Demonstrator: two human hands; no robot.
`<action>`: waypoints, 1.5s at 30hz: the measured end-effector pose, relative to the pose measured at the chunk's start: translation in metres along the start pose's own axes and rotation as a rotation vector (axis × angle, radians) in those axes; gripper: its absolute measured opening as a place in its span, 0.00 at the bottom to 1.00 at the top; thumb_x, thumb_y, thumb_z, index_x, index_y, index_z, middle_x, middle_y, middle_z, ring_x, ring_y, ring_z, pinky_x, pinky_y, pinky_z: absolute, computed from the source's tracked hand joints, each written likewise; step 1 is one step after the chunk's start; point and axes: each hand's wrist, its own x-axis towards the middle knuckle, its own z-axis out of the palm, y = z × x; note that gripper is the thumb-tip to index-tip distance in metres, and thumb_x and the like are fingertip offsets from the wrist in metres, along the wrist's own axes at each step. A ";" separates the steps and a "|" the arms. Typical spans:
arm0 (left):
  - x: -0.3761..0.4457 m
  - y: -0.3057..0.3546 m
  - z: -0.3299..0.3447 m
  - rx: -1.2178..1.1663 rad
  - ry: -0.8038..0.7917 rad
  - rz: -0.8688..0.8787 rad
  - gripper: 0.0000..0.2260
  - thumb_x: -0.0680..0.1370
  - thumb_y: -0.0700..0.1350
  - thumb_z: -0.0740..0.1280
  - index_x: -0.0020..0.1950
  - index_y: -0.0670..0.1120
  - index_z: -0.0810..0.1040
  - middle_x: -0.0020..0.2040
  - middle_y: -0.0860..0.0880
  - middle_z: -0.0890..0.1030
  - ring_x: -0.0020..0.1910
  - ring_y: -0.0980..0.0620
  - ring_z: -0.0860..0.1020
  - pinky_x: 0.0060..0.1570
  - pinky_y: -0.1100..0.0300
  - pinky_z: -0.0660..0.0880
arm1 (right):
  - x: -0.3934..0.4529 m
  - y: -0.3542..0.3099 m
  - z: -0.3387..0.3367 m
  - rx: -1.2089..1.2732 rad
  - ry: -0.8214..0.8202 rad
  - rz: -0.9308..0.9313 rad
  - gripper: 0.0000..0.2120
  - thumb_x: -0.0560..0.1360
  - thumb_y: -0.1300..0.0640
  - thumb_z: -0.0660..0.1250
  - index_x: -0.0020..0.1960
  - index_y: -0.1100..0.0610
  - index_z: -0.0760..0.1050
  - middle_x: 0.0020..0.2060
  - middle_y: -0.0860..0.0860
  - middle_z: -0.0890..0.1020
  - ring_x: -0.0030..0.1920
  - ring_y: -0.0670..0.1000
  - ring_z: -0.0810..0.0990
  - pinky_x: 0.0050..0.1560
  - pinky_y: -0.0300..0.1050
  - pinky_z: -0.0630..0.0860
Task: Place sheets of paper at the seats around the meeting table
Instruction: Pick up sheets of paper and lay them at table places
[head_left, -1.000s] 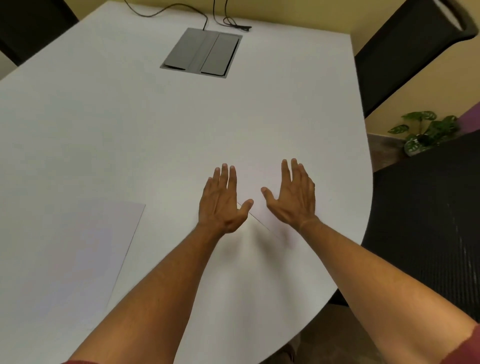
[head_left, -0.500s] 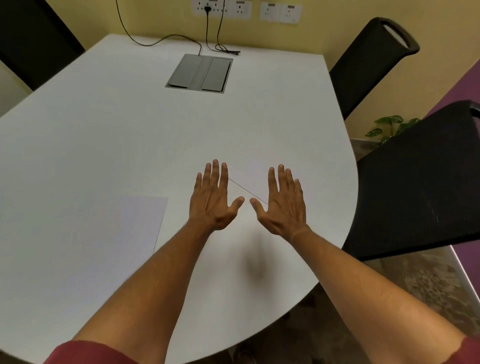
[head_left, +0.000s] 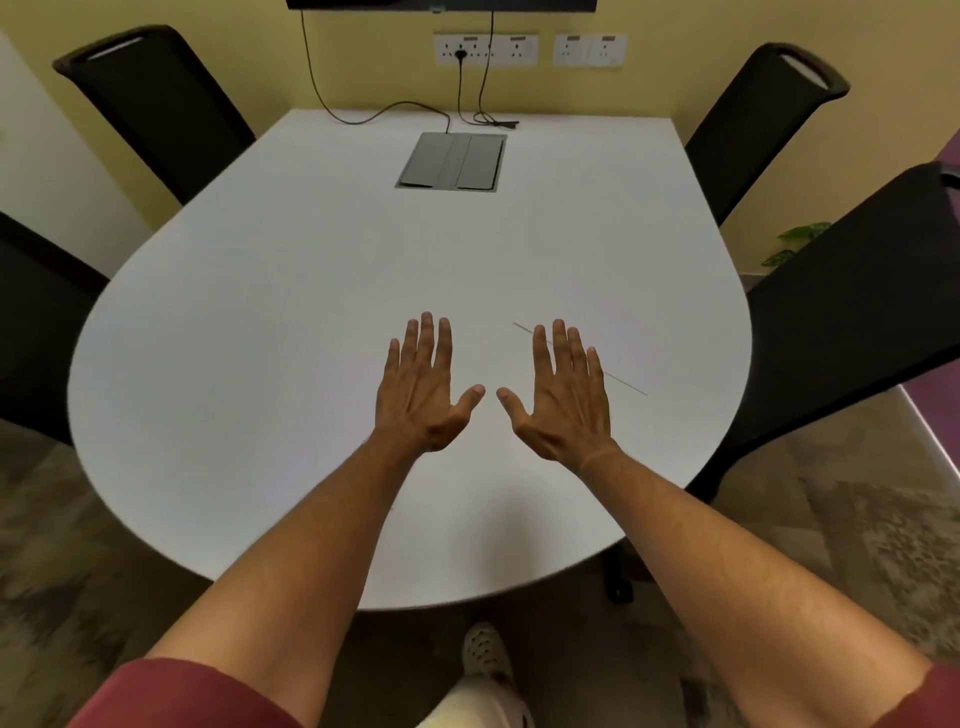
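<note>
My left hand and my right hand are stretched out side by side above the white meeting table, palms down, fingers spread, holding nothing. A white sheet of paper lies on the table at the right, in front of the near right chair; its thin dark edge runs diagonally under my right fingers. A second sheet, barely distinguishable from the tabletop, shows as a faint patch left of my left hand.
Black chairs stand around the table: far left, near left, far right, near right. A grey cable box is set into the far part of the table, with cables running to wall sockets.
The view has pulled back and up, so the whole table and all chairs now show. Both hands have drawn back from the right sheet and hover spread over the table's middle.
</note>
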 end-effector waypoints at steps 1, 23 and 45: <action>-0.005 -0.008 -0.003 -0.002 0.002 -0.004 0.40 0.79 0.66 0.49 0.78 0.46 0.32 0.79 0.44 0.34 0.78 0.46 0.34 0.76 0.47 0.35 | -0.002 -0.010 0.000 0.004 0.003 -0.004 0.42 0.77 0.33 0.51 0.80 0.55 0.38 0.80 0.57 0.42 0.79 0.57 0.39 0.78 0.56 0.39; -0.017 -0.244 0.023 -0.108 -0.200 0.014 0.41 0.79 0.66 0.52 0.79 0.45 0.33 0.80 0.43 0.36 0.79 0.45 0.36 0.77 0.48 0.38 | 0.021 -0.210 0.102 0.010 -0.121 0.194 0.43 0.77 0.34 0.54 0.80 0.55 0.38 0.80 0.57 0.43 0.80 0.56 0.40 0.78 0.55 0.40; 0.008 -0.289 0.103 -0.456 -0.321 -0.621 0.35 0.74 0.63 0.67 0.70 0.40 0.66 0.67 0.39 0.65 0.68 0.39 0.65 0.63 0.46 0.69 | 0.062 -0.207 0.193 0.197 -0.356 0.643 0.41 0.71 0.38 0.68 0.74 0.60 0.59 0.66 0.60 0.68 0.66 0.61 0.67 0.62 0.56 0.69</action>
